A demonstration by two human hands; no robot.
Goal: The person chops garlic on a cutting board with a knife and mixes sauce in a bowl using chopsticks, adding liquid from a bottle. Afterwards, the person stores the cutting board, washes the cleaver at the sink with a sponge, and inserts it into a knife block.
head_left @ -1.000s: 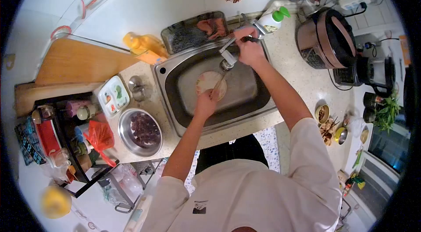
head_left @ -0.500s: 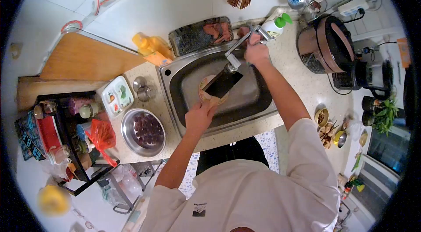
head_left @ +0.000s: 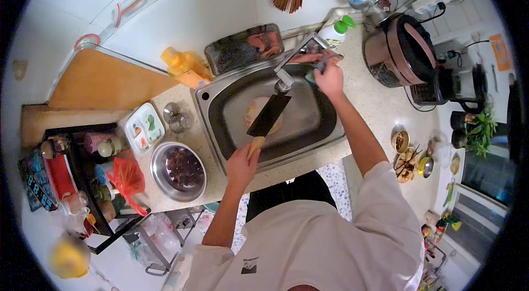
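Note:
My left hand [head_left: 241, 167] is closed round the wooden handle of a cleaver [head_left: 270, 116]. The dark blade slants up and away over the sink [head_left: 303, 145], its tip just below the faucet [head_left: 285, 76]. Under the blade, a round patterned plate [head_left: 252, 108] lies on the sink bottom, partly covered. Beside the sink's far right corner, my right hand [head_left: 330, 77] is closed on a greyish-green cloth [head_left: 311, 75], which is small and partly hidden by the fingers. A pinkish cloth [head_left: 303, 58] lies behind the faucet near this hand.
Left of the sink stand a metal bowl [head_left: 155, 172] of dark round fruit, a divided tray [head_left: 134, 132] and glasses [head_left: 179, 122]. Behind it are a dark rack [head_left: 226, 60] and a yellow bottle [head_left: 184, 62]. A pump bottle [head_left: 330, 32] and rice cooker [head_left: 380, 51] stand right.
My left hand has drawn the cleaver down and left, turning its blade steeper and uncovering the handle. My right hand has shifted slightly down from the faucet. The whole view has shifted slightly.

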